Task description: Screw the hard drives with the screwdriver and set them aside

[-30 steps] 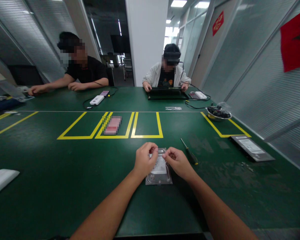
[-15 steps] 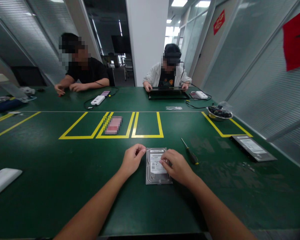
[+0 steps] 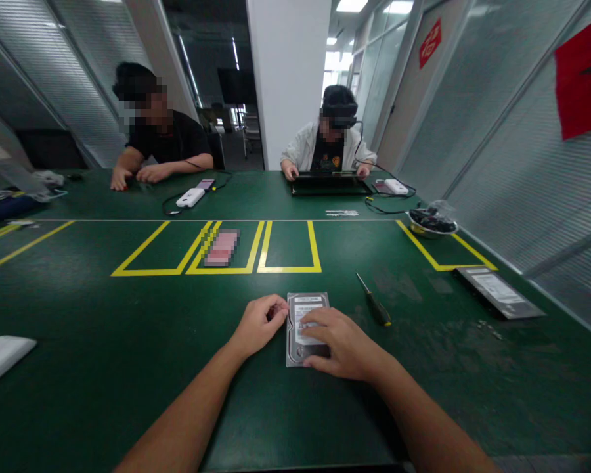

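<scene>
A silver hard drive with a white label lies flat on the green table. At its upper left edge is my left hand, thumb and fingers curled closely together with the tips touching or almost touching the drive. Whatever those fingers may hold is hidden. My right hand is spread over the right and lower part of the drive, fingers apart and covering some of the label. Whether its fingertips press on the drive I cannot tell. To the right lies a screwdriver with a dark handle and a yellow end.
Farther right are a second drive-like metal unit, some small metal pieces and a bowl of dark items. Yellow tape frames mark the table. A white object is at left. Two people sit opposite, one holding a dark panel.
My right hand has opened from curled fingers and spread lower and farther left across the drive. My left hand has shifted slightly down along the drive's edge.
</scene>
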The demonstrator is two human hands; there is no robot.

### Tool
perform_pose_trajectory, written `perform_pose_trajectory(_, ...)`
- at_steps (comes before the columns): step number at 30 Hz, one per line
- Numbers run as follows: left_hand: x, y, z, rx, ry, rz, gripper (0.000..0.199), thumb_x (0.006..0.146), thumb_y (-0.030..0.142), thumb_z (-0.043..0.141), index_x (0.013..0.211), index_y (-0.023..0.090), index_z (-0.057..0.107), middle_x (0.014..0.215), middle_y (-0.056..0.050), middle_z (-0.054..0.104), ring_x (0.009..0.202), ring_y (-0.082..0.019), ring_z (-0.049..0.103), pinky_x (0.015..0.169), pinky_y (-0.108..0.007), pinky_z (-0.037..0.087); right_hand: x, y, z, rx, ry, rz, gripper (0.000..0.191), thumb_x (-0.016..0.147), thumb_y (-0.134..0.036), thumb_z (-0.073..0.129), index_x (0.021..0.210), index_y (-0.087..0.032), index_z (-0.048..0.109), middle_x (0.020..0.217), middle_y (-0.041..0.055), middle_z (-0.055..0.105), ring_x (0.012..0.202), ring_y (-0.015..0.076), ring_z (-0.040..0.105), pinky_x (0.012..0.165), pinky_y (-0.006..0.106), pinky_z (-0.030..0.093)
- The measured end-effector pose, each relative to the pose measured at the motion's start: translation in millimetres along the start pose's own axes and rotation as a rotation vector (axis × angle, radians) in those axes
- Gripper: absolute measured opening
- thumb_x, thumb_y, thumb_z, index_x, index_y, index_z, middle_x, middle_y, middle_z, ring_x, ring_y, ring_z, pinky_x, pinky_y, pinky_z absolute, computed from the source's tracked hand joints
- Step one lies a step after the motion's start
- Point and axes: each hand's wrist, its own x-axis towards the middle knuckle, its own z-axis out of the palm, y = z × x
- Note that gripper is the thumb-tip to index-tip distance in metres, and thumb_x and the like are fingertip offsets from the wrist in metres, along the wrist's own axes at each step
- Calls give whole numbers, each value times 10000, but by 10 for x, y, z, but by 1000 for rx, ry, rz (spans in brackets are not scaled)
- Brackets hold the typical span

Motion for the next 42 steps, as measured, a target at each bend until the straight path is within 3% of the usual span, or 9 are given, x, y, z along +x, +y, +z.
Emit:
perform_pose_trajectory(10, -4, 24, -30, -69, -73, -24, 169, 896, 299, 539, 895, 156, 629, 754, -1, 629, 685, -130, 559, 626, -228, 409, 13, -5, -2, -7, -17, 23, 435, 785, -419, 687, 1157, -199, 639, 1223, 94, 610, 1150, 254, 539, 1025, 433, 392)
perform_pose_trajectory(20, 1, 11, -32, -101, -108, -14, 115, 823, 205, 585, 890, 140, 651, 736, -3, 620, 659, -117, 530, 617, -221, 414, -6, -22, -2, -13, -28, 34, 435, 789, -418, 680, 1167, -208, 629, 1246, 92, 592, 1169, 259, 520, 1030, 436, 378)
perform_pose_trajectory(26, -6, 15, -44, -98, -123, -21, 140, 868, 227, 550, 922, 148, 652, 783, -13, 640, 711, -131, 560, 659, -233, 427, 3, -27, -9, -17, -32, 36, 432, 786, -405, 684, 1168, -211, 629, 1239, 91, 595, 1168, 257, 518, 1027, 434, 379)
perform_pose_trajectory(42, -30, 56, -72, -18, -39, 87, 112, 874, 232, 549, 885, 157, 632, 746, 1, 614, 683, -123, 549, 650, -235, 413, 4, -41, -24, -13, -38, 44, 423, 791, -403, 678, 1166, -214, 630, 1253, 89, 583, 1167, 259, 514, 1023, 434, 374)
